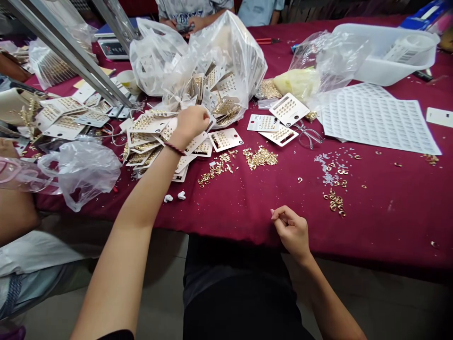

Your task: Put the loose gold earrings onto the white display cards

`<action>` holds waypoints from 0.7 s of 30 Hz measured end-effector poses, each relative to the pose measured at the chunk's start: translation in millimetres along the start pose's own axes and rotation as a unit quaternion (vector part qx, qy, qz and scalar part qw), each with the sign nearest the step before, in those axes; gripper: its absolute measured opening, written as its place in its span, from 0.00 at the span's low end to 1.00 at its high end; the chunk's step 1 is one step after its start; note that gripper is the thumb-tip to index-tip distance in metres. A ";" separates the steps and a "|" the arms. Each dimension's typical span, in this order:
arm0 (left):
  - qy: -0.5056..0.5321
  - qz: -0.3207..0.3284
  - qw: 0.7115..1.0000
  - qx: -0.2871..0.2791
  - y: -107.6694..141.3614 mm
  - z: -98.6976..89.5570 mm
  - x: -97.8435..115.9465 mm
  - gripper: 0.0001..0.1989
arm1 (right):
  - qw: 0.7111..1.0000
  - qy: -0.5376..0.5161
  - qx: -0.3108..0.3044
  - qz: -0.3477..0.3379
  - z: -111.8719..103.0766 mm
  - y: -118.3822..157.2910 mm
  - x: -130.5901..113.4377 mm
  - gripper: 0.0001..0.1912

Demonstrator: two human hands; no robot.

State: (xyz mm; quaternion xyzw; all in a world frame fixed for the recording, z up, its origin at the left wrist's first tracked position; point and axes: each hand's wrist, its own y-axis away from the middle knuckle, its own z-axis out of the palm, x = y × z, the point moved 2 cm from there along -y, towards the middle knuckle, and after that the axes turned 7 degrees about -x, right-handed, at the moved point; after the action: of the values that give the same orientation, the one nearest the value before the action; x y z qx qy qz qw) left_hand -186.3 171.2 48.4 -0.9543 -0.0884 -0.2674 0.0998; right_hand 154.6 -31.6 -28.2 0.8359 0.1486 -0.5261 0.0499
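Observation:
My left hand (193, 123), with a dark red braided band on the wrist, reaches over a heap of earring cards (150, 123) at the mouth of a clear plastic bag (244, 56). Its fingers are curled, and what they hold is hidden. The bag is stuffed with more white cards bearing rows of gold studs. Just right of the hand, a single earring card (225, 140) lies flat. My right hand (293, 231) is over the table's near edge with its fingers closed; I cannot make out anything in them. Small gold pieces (260, 157) lie in a pile between the hands.
Gold hooks (334, 200) and clear bits (327, 170) are scattered at right, below printed sheets (378, 118). Glasses (309, 134) lie near three cards. A white tub (385, 52) stands back right. Metal posts (81, 56) rise at left, near another person's arm (17, 212).

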 end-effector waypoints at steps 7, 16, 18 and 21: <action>-0.032 -0.037 0.999 -0.005 -21.9 42.9 8.2 0.14 | 0.999 0.016 -0.032 -0.012 1.1 -1.0 -5.4 0.12; 0.243 -0.059 0.966 0.062 8.6 -34.8 -12.1 0.05 | 0.997 0.038 -0.040 -0.045 3.2 -1.6 -8.0 0.10; 0.338 -0.061 0.934 0.101 20.9 -43.5 -16.8 0.02 | 0.997 0.044 -0.046 -0.054 3.6 -1.9 -7.4 0.09; 0.444 -0.039 0.885 0.134 46.0 -48.6 -20.3 0.06 | 0.995 0.053 -0.054 -0.062 4.1 -1.8 -6.1 0.08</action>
State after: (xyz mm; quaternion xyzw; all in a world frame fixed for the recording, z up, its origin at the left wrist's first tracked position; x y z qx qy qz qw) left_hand -217.1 112.9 71.8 -0.7092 -0.1070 -0.6524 0.2447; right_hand 148.0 -32.1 -24.4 0.8481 0.2307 -0.4739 0.0541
